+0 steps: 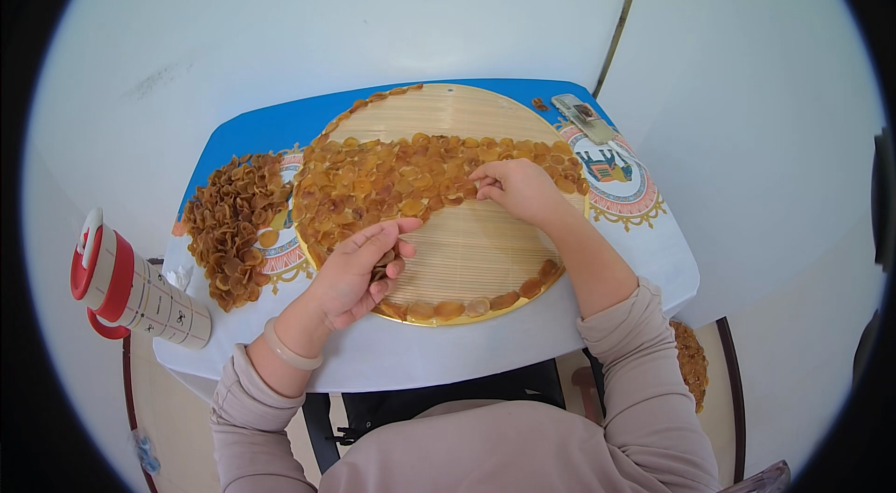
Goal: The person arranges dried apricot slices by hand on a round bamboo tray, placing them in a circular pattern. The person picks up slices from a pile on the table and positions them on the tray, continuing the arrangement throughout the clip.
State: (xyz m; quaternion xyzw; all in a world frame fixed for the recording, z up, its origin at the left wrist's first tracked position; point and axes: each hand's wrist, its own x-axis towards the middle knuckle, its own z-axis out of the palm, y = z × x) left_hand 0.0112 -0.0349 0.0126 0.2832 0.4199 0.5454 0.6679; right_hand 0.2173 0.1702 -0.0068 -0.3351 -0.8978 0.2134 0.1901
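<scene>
A round, ribbed mat (462,248) with a gold rim lies before me, looking like slatted bamboo. Thin, amber-brown dried slices (392,175) cover a wide band across its middle, and a single row of them follows part of the rim. My left hand (371,262), palm turned up over the mat's lower left, holds a few darker slices (381,265) in its curled fingers. At the band's lower right edge, the fingertips of my right hand (518,189) are close together, touching or just above the slices. Whether a slice is between them is hidden.
A loose heap of dried slices (234,227) sits left of the mat on the patterned tablecloth (434,363). Beside it stands a red and cream tumbler (150,286). A phone (582,118) lies at the back right. More slices (691,363) show below the table's right side.
</scene>
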